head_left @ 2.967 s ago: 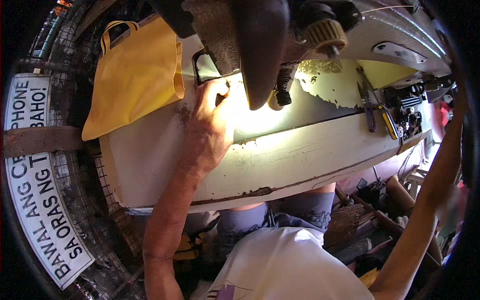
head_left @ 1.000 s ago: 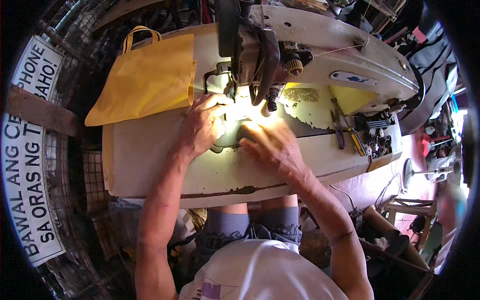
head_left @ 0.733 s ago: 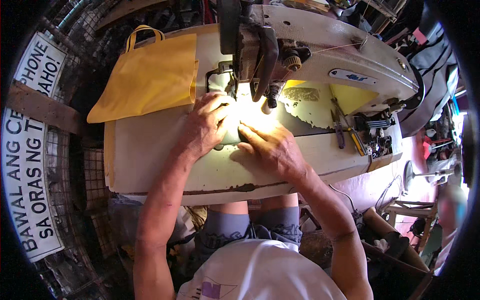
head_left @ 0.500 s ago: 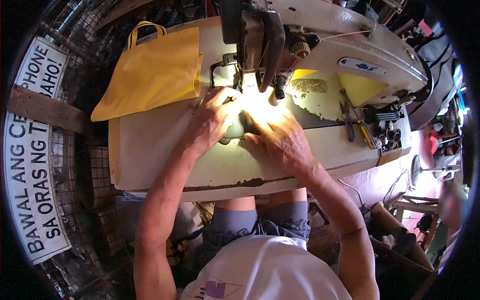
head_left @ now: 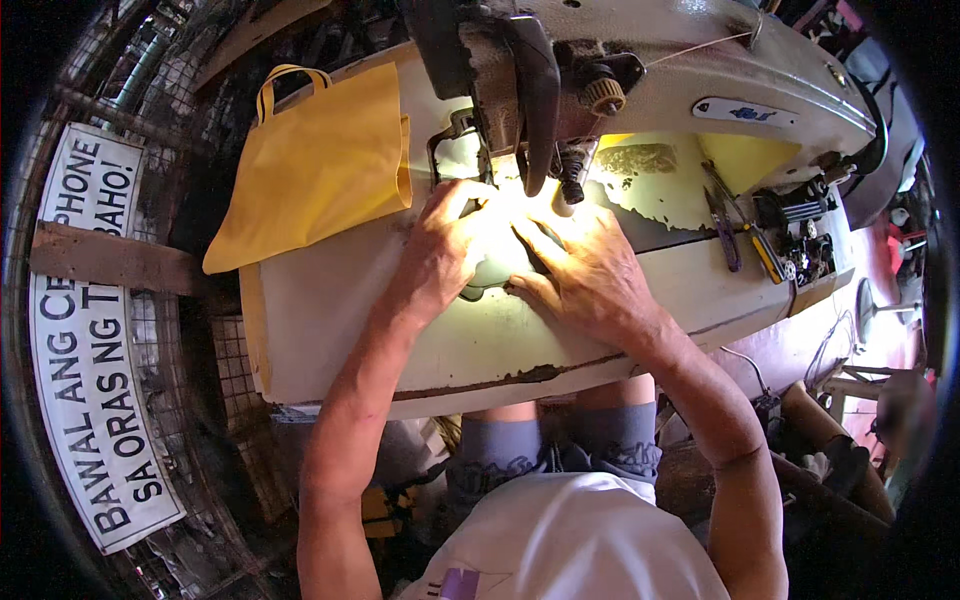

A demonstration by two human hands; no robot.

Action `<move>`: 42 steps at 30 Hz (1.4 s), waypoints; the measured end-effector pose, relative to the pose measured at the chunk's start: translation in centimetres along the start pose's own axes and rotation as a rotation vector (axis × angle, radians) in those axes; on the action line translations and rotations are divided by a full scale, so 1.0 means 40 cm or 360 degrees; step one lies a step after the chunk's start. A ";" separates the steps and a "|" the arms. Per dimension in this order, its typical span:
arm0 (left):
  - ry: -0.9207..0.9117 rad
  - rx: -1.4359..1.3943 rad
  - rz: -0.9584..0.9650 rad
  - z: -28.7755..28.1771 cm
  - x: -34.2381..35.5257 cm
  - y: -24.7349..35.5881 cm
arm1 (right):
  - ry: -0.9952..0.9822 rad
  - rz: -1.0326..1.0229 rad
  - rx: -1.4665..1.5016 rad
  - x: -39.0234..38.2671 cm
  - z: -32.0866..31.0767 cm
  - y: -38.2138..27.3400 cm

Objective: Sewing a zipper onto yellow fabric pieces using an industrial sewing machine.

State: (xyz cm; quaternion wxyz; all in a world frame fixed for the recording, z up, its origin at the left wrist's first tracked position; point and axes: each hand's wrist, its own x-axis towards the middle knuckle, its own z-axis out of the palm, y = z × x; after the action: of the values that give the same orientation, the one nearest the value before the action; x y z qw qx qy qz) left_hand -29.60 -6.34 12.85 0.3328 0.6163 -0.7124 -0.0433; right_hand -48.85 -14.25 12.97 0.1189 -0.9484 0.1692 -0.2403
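Under the head of a sewing machine (head_left: 680, 70), a small grey-green piece of material (head_left: 492, 274) lies on the pale bed, between my two hands. My left hand (head_left: 437, 245) grips its left side with bent fingers. On its right side, my right hand (head_left: 597, 272) holds it with fingers angled toward the needle area and the thumb near the piece's lower edge. Strong lamp glare washes out my fingertips, the presser foot and the far part of the piece. Thread runs from the brass-coloured tension knob (head_left: 604, 96) on the machine.
A yellow tote bag (head_left: 320, 170) lies at the far left of the table. Thread snips (head_left: 722, 232) and a yellow-handled tool (head_left: 767, 256) rest at the right, beside a tray of small metal parts (head_left: 808, 250). Wire mesh with a white sign (head_left: 90, 400) borders the left.
The whole view has shifted, so the table and machine appear farther right and slightly lower. Both hands stay at the piece under the machine head, with little visible change in grip.
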 end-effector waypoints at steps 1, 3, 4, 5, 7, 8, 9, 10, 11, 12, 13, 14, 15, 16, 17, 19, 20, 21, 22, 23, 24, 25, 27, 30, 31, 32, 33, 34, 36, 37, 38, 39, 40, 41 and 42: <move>0.0002 -0.0007 0.0024 0.003 0.002 -0.001 | -0.0038 -0.0007 -0.0012 0.001 0.000 0.002; 0.0028 -0.0059 0.0055 0.000 0.010 -0.005 | 0.0011 0.0000 -0.0049 0.001 -0.004 0.002; 0.0046 -0.0058 0.0067 -0.003 0.012 -0.005 | 0.0017 0.0013 -0.0080 0.001 -0.008 0.003; 0.0029 -0.0063 0.0050 -0.005 0.016 -0.005 | 0.0028 0.0011 -0.0107 0.001 -0.012 0.006; 0.0029 -0.0091 0.0024 -0.006 0.013 -0.002 | -0.0052 0.0034 -0.0171 -0.007 -0.021 0.014; 0.0028 -0.0065 0.0032 -0.007 0.013 -0.002 | -0.0162 0.0071 -0.0241 -0.013 -0.027 0.024; 0.0024 -0.0040 0.0031 -0.007 0.009 0.000 | -0.0209 0.0105 -0.0275 -0.022 -0.034 0.035; 0.0025 0.0021 0.0033 -0.007 0.008 -0.002 | -0.0142 0.0175 -0.0396 -0.031 -0.043 0.048; 0.0055 0.0012 0.0032 -0.007 0.006 -0.004 | -0.0106 0.0255 -0.0512 -0.044 -0.055 0.064; -0.0004 -0.0007 0.0000 -0.007 0.006 -0.007 | 0.0025 0.0264 -0.0514 -0.056 -0.071 0.081; -0.0092 -0.0009 -0.0078 -0.007 0.007 -0.011 | 0.0051 0.0239 -0.0538 -0.074 -0.095 0.098; -0.0040 -0.0030 -0.0033 -0.008 0.006 -0.014 | 0.0095 0.0323 -0.0629 -0.093 -0.126 0.113; -0.0058 0.0009 0.0007 -0.010 0.005 -0.017 | 0.0110 0.0385 -0.0729 -0.112 -0.163 0.127; -0.0072 0.0054 0.0033 -0.010 0.005 -0.019 | 0.0239 0.0380 -0.0698 -0.133 -0.213 0.142; -0.0053 0.0055 0.0053 -0.011 0.007 -0.022 | 0.0327 0.0342 -0.0688 -0.152 -0.274 0.158; -0.0043 0.0037 0.0069 -0.013 0.010 -0.025 | 0.0722 0.0395 -0.0634 -0.172 -0.402 0.196; -0.0076 -0.0014 -0.0063 -0.011 0.011 -0.024 | 0.0776 0.0374 -0.0820 -0.170 -0.469 0.225; -0.0041 -0.0012 0.0003 -0.011 0.009 -0.025 | 0.0832 0.0361 -0.1001 -0.159 -0.533 0.260; -0.0018 0.0019 -0.0008 -0.010 0.009 -0.025 | 0.0810 0.0320 -0.1146 -0.133 -0.595 0.307; -0.0015 0.0041 -0.0057 -0.008 0.009 -0.027 | 0.0785 0.0287 -0.1262 -0.102 -0.644 0.361; -0.0051 -0.0019 -0.0068 -0.006 0.009 -0.031 | 0.0830 0.0455 -0.1106 -0.071 -0.679 0.420; -0.0042 -0.0052 -0.0039 -0.003 0.010 -0.036 | 0.0833 0.0505 -0.0862 -0.034 -0.704 0.489; -0.0017 0.0027 -0.0010 -0.002 0.009 -0.046 | 0.0519 0.0489 -0.1337 0.035 -0.748 0.629; -0.0035 0.0218 0.0100 0.002 0.016 -0.058 | 0.0131 0.1008 -0.0705 0.064 -0.768 0.789; -0.0040 0.0280 0.0134 0.003 0.016 -0.059 | 0.0126 0.0980 -0.0689 0.060 -0.774 0.819; -0.0019 0.0213 0.0030 0.004 0.014 -0.056 | 0.0072 0.0890 -0.0751 0.055 -0.778 0.839; 0.0001 0.0148 -0.0074 0.005 0.014 -0.055 | -0.0006 0.0849 -0.0857 0.047 -0.779 0.847; -0.0002 0.0147 -0.0078 0.005 0.015 -0.055 | 0.0070 0.0756 -0.0869 0.042 -0.779 0.846; -0.0049 0.0141 -0.0175 0.006 0.019 -0.053 | 0.0192 0.1039 -0.0543 0.036 -0.774 0.829; -0.0047 0.0129 -0.0133 0.007 0.022 -0.054 | 0.0245 0.1238 -0.0076 0.033 -0.768 0.820; -0.0052 0.0113 -0.0158 0.006 0.024 -0.054 | 0.0201 0.0961 -0.0384 0.033 -0.766 0.814; -0.0057 0.0098 -0.0207 0.002 0.027 -0.057 | 0.0219 0.0841 -0.0522 0.031 -0.763 0.813; -0.0047 0.0110 -0.0183 -0.004 0.029 -0.060 | 0.0215 0.0971 -0.0519 0.031 -0.766 0.820; -0.0064 0.0105 -0.0178 -0.008 0.030 -0.061 | 0.0216 0.0964 -0.0490 0.030 -0.774 0.835; -0.0079 0.0092 -0.0203 -0.010 0.030 -0.061 | 0.0192 0.1085 -0.0513 0.027 -0.787 0.857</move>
State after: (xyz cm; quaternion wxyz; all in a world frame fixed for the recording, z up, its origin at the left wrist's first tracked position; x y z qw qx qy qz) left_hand -27.35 -7.88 12.50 0.2938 0.6686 -0.6805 -0.0592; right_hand -72.63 -50.54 29.84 0.0310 -0.8284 0.5173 -0.2126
